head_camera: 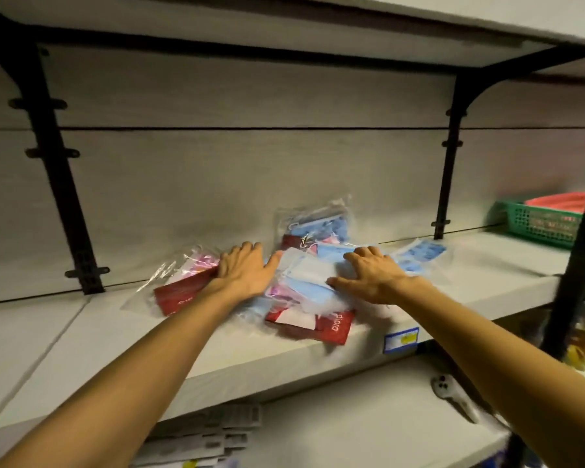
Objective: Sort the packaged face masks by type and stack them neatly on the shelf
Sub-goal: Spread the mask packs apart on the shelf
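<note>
A loose heap of packaged face masks lies in the middle of the white shelf (81, 332). My left hand (242, 271) rests flat on a clear pack of pink masks with a red card (179, 295). My right hand (372, 275) lies with spread fingers on a pack of light blue masks (309, 282) at the top of the heap. Another red-carded pack (328, 327) sticks out at the front edge. One blue pack (318, 224) leans on the back wall. A patterned blue pack (419, 255) lies flat to the right.
A green basket (537, 224) with red items stands at the far right of the shelf. Black brackets (448, 184) rise at the back wall left and right. A price label (401, 339) is on the shelf edge. The lower shelf holds grey packets (210, 434) and a white tool (453, 395).
</note>
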`<state>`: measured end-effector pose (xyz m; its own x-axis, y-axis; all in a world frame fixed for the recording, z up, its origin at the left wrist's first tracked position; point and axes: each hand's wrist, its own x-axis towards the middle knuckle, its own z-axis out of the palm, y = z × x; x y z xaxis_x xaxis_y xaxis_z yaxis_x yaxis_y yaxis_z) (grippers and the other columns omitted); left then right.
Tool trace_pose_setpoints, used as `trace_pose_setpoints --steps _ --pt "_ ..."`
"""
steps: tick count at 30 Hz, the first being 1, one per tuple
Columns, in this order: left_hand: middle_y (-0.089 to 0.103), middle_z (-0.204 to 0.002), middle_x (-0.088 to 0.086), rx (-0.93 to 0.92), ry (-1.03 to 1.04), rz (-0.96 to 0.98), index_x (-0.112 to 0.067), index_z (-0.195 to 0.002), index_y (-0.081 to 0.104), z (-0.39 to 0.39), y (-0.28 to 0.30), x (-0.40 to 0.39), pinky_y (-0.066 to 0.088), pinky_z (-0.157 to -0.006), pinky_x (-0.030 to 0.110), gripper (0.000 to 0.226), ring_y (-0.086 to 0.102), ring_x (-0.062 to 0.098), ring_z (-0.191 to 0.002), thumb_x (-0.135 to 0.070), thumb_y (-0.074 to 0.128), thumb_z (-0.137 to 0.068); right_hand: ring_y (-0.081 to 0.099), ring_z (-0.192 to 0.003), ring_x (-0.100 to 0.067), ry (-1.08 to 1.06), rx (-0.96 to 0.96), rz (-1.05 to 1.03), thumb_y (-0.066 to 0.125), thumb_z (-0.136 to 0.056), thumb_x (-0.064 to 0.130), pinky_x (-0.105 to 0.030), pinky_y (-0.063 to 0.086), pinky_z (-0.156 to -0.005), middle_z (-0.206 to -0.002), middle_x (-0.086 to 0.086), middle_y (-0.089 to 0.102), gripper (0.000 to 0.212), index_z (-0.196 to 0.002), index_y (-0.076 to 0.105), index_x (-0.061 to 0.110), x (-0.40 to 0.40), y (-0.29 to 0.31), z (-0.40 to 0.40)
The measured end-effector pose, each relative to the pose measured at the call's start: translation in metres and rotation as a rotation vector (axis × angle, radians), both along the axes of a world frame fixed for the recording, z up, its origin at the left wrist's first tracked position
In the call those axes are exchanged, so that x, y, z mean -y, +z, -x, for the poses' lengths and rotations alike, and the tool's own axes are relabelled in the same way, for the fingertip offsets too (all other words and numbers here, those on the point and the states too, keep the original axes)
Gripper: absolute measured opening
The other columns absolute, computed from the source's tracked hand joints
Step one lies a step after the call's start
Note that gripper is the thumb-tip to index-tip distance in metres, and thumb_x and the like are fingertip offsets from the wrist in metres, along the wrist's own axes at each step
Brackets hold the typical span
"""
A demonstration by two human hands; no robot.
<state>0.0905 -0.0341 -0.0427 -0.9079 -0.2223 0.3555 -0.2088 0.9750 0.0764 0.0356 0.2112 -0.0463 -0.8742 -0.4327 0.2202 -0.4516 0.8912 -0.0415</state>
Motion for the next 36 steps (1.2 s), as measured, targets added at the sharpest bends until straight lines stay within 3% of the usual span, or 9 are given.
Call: trace_pose_setpoints --steps 7,11,15,20,24,28,32,36 --pt "0.057 -0.134 0.011 -0.031 -0.008 0.028 -0.016 -0.130 0.055 0.020 0.002 -0.053 0.039 -0.101 0.041 0.060 0.053 0.033 -0.123 -0.062 0.029 -0.101 0.044 -0.131 -0.032 0.016 0.061 0.060 0.046 -0.090 0.071 -0.045 0.037 -0.108 -0.144 -0.013 0.049 0.073 -0.140 0.049 0.019 -0.049 -0.009 0.067" --pt "0.055 -0.138 0.004 0.088 -0.045 -0.038 -0.021 -0.132 0.055 0.027 -0.003 -0.072 0.041 -0.100 0.040 0.072 0.053 0.028 -0.125 -0.077 0.032 -0.092 0.053 -0.117 -0.031 -0.026 0.010 0.155 0.052 -0.086 0.072 -0.043 0.045 -0.100 -0.131 -0.013 0.058 0.069 -0.126 0.059 0.016 -0.073 -0.015 0.090" --pt "0.060 -0.131 0.002 0.163 -0.006 0.015 -0.022 -0.125 0.060 0.033 -0.001 -0.082 0.045 -0.094 0.040 0.080 0.055 0.027 -0.118 -0.086 0.045 -0.079 0.057 -0.107 -0.031 -0.035 -0.068 0.295 0.060 -0.087 0.062 -0.041 0.047 -0.093 -0.119 -0.012 0.062 0.055 -0.116 0.063 0.016 -0.093 -0.019 0.101" --pt "0.059 -0.131 -0.001 0.141 0.033 -0.046 -0.023 -0.126 0.061 0.040 0.004 -0.086 0.047 -0.092 0.038 0.070 0.055 0.023 -0.117 -0.074 0.064 -0.078 0.060 -0.100 -0.033 0.010 -0.091 0.414 0.068 -0.087 0.048 -0.040 0.049 -0.083 -0.112 -0.013 0.064 0.046 -0.113 0.056 0.012 -0.113 -0.019 0.109" --pt "0.064 -0.122 -0.004 0.024 0.061 -0.088 -0.028 -0.121 0.063 0.042 0.007 -0.089 0.042 -0.077 0.033 0.057 0.059 0.023 -0.108 -0.061 0.074 -0.076 0.060 -0.079 -0.031 0.015 -0.056 0.543 0.067 -0.088 0.036 -0.040 0.051 -0.072 -0.094 -0.011 0.066 0.032 -0.103 0.049 0.014 -0.117 -0.014 0.113" --pt "0.070 -0.104 0.000 -0.119 0.158 -0.118 -0.029 -0.100 0.064 0.036 0.011 -0.095 0.042 -0.067 0.033 0.026 0.061 0.026 -0.089 -0.035 0.072 -0.076 0.059 -0.075 -0.033 0.024 -0.122 0.604 0.060 -0.087 0.026 -0.037 0.044 -0.066 -0.089 -0.012 0.068 0.026 -0.107 0.047 0.014 -0.114 -0.008 0.113" --pt "0.070 -0.089 0.002 -0.218 0.226 -0.390 -0.025 -0.081 0.060 0.026 0.019 -0.087 0.054 -0.074 0.036 0.013 0.064 0.030 -0.086 -0.023 0.071 -0.075 0.064 -0.082 -0.033 0.074 -0.154 0.685 0.061 -0.086 0.025 -0.040 0.053 -0.072 -0.097 -0.010 0.071 0.039 -0.122 0.054 0.015 -0.111 0.002 0.105" --pt "0.064 -0.067 -0.003 -0.310 0.230 -0.637 -0.019 -0.072 0.059 0.009 0.024 -0.069 0.045 -0.060 0.028 0.017 0.059 0.022 -0.068 -0.019 0.076 -0.072 0.060 -0.073 -0.033 0.089 -0.183 0.751 0.059 -0.083 0.025 -0.037 0.049 -0.062 -0.084 -0.008 0.067 0.022 -0.103 0.054 0.018 -0.103 0.014 0.089"
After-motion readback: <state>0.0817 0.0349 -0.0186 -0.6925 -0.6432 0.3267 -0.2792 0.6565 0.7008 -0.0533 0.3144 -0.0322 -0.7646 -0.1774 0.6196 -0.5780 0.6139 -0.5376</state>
